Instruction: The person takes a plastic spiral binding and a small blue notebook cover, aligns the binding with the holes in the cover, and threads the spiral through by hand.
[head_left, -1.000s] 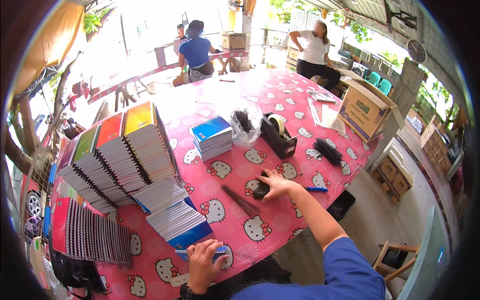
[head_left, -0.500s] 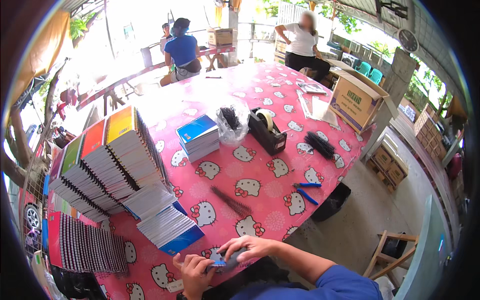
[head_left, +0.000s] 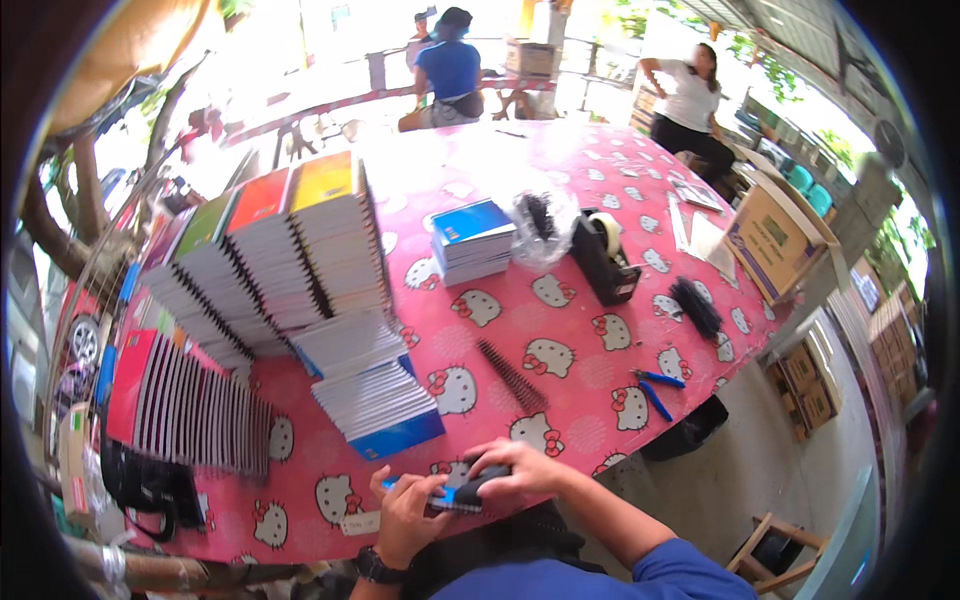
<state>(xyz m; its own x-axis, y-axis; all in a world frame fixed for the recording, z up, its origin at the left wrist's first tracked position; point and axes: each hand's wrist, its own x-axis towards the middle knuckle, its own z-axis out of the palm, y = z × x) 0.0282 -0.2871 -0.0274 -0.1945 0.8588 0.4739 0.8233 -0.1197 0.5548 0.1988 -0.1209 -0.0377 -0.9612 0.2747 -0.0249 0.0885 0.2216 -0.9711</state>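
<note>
At the table's near edge, my left hand point(head_left: 408, 512) grips a small blue notebook point(head_left: 449, 496), fingers over its cover. My right hand point(head_left: 522, 466) is closed around a dark, rounded object point(head_left: 481, 486) pressed against the notebook's right part; its exact kind I cannot make out. Just beyond, a stack of blue-covered notebooks point(head_left: 398, 434) lies fanned with white page edges showing. A loose dark binding coil point(head_left: 512, 375) rests on the table ahead of my hands. To the right of it are blue-handled cutting pliers point(head_left: 658, 391).
Tall stacks of spiral notebooks point(head_left: 325, 230) and a red-covered row point(head_left: 190, 405) occupy the left. Farther back stand blue notebooks point(head_left: 472, 240), a bag of coils point(head_left: 541, 228), a tape dispenser point(head_left: 605, 262), a coil bundle point(head_left: 695, 306) and a carton point(head_left: 772, 240). Other people are beyond the pink table point(head_left: 590, 420).
The whole view has swung left, so the table's things appear farther right. My hands stay together on the notebook, and the dark object in my right hand shows less blur.
</note>
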